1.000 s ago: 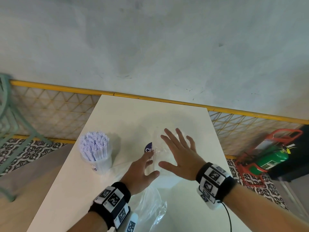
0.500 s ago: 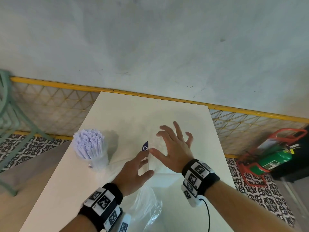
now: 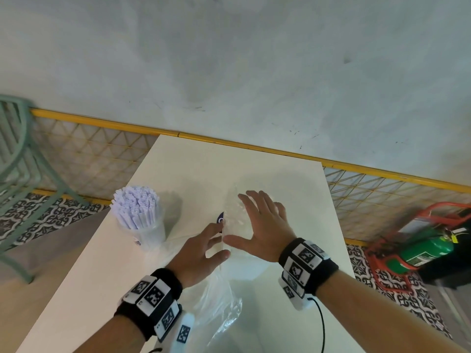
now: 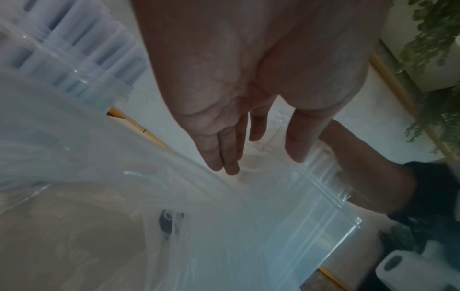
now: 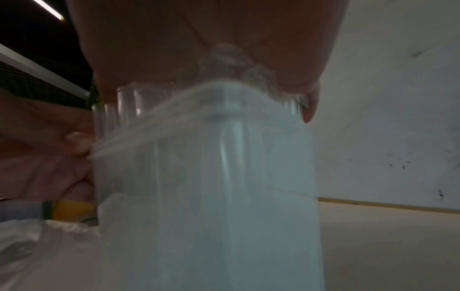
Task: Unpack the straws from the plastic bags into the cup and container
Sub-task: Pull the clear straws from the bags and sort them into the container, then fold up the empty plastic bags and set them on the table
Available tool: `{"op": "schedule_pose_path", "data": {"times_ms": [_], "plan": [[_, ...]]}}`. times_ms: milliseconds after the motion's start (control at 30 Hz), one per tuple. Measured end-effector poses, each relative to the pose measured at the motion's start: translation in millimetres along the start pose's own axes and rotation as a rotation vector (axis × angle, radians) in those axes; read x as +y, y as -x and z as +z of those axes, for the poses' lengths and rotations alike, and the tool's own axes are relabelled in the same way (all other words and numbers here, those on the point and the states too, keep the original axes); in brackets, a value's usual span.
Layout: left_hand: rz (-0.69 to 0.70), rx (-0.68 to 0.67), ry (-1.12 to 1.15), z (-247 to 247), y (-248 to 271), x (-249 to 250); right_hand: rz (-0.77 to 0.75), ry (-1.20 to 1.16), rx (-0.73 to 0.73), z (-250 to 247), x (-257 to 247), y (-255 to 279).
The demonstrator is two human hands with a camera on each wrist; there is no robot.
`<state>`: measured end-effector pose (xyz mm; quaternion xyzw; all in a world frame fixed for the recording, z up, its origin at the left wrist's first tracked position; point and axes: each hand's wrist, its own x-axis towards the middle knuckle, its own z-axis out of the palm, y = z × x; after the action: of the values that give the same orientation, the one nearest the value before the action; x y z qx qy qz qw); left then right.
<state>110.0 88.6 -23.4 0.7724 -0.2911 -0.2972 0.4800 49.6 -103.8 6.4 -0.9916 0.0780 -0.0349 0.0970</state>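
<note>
A clear cup (image 3: 150,233) packed with pale lilac straws (image 3: 136,208) stands at the table's left side. Clear plastic bags (image 3: 221,301) lie in the middle of the white table (image 3: 198,169), one bearing a dark blue label (image 3: 220,218). My left hand (image 3: 216,240) rests on the plastic with straight fingers. Beside it my right hand (image 3: 254,222) presses flat on a bag, fingers spread. In the left wrist view my left hand (image 4: 261,163) points at a zip bag (image 4: 286,226). The right wrist view shows my palm (image 5: 199,39) on folded plastic (image 5: 211,196). No straws show in the bags.
A green chair (image 3: 15,161) stands off the table's left edge. A green fire extinguisher (image 3: 428,250) in a red stand sits on the floor at the right. A yellow-railed mesh fence (image 3: 102,159) and a grey wall lie behind the table.
My right hand has drawn back toward me and closer to the left hand, flattening onto the bag. The left hand has stayed in place on the plastic.
</note>
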Motion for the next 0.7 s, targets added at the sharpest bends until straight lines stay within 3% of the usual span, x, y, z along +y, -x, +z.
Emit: {"op": "schedule_pose_path", "data": {"times_ms": [67,233,400,467,533,567,633,700], "plan": [[-0.001,-0.006,0.006,1.1,1.0,1.8,-0.016,0.039,-0.044,-0.9,1.0,4.9],[0.033,-0.001,-0.063,3.1,1.5,3.2,0.023,0.069,0.051,10.0,-5.8,2.1],[0.079,-0.017,-0.242,-0.5,5.2,1.4,0.08,0.095,-0.017,-5.1,-12.4,-5.4],[0.072,-0.032,-0.3,-2.9,6.7,-0.1,0.028,0.048,0.154,-24.7,-23.1,9.0],[0.07,-0.048,-0.308,-5.3,8.2,-2.2,-0.14,0.01,0.412,-39.1,-41.5,33.6],[0.073,-0.051,-0.31,-6.3,8.6,-3.0,-0.232,-0.003,0.465,-40.3,-49.3,48.6],[0.083,-0.057,-0.334,-10.9,9.6,-4.8,-0.295,-0.017,0.349,-26.6,-60.0,79.5],[0.105,-0.048,-0.378,-16.8,11.3,-7.4,-0.167,0.001,0.049,-1.0,-67.8,104.2]]}}
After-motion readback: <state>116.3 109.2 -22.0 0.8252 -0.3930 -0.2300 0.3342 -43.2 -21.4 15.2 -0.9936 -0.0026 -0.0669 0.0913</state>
